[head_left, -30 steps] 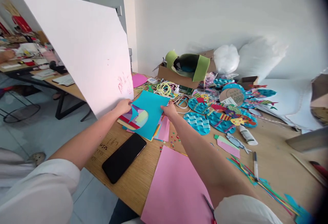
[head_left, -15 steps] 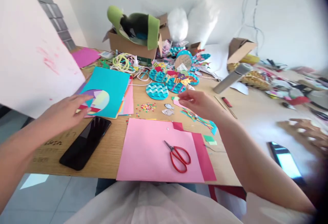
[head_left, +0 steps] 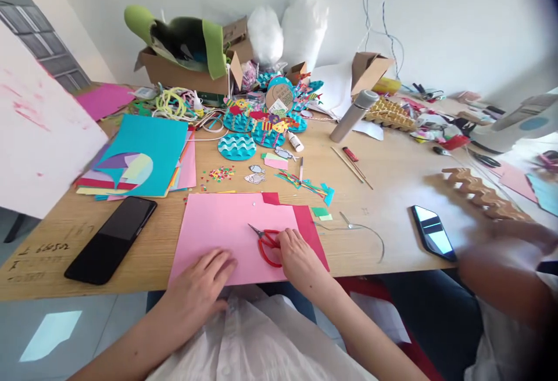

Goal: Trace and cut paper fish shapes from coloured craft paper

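My right hand (head_left: 299, 255) has its fingers closed on the red handles of the scissors (head_left: 267, 246), whose blades point to the far left. The scissors are over a pink sheet of paper (head_left: 222, 218), with darker red sheets (head_left: 311, 233) showing from beneath its right side. On the pink sheet's near left part rests my left hand (head_left: 201, 279), open and holding nothing, its thumb at the table edge. Beyond the sheets are small confetti pieces (head_left: 220, 173), paper fish cutouts (head_left: 255, 178) and thin coloured paper strips (head_left: 300, 182).
A black phone (head_left: 111, 241) lies to the left, beside a stack with turquoise paper (head_left: 161, 137) on top. Blue wavy crafts (head_left: 236, 146) and a grey thermos (head_left: 354, 115) stand farther back. At right are a lit phone (head_left: 432, 233) and another person's blurred arm (head_left: 501, 265).
My left hand has come from the paper stack to the pink sheet. My right hand has dropped from above the small cutouts onto the scissors. The view has turned right.
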Tool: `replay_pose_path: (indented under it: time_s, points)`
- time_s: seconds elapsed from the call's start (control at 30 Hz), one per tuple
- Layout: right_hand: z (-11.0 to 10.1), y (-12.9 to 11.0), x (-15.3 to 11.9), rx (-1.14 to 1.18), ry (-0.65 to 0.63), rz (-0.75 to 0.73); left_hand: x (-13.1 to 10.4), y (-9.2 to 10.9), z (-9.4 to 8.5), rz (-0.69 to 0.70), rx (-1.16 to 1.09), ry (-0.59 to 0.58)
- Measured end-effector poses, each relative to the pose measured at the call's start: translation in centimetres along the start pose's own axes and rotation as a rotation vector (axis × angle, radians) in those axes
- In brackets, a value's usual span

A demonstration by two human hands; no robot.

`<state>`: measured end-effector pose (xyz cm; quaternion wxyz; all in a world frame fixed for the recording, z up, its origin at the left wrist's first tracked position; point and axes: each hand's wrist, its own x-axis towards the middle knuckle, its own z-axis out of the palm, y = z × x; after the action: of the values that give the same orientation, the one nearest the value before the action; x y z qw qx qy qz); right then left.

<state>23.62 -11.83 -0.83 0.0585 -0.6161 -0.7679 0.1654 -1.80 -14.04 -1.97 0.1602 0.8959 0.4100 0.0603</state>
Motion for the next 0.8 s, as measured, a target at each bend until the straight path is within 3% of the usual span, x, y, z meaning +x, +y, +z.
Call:
replay_pose_path:
  time_s: [0.27, 0.37, 0.5, 0.67, 0.8]
  points:
    - [-3.9, 3.4, -2.2, 0.903, 0.081, 0.204, -0.1, -0.7, 0.1, -0.059, 0.006, 0.055]
    - [-4.4, 4.5, -3.0, 1.088, 0.175, 0.313, 0.2, -0.7, 0.0, -0.051, 0.025, 0.040]
    - [-3.7, 5.2, -3.1, 0.893, 0.234, 0.415, 0.4, -0.7, 0.1, -0.035, 0.033, 0.046]
    - [-2.7, 4.8, -2.4, 0.388, 0.122, 0.528, 0.4, -0.7, 0.0, -0.004, 0.096, 0.064]
    - [-2.7, 4.3, -2.3, 0.264, 0.093, 0.559, 0.4, -0.3, -0.3, 0.083, 0.175, 0.142]
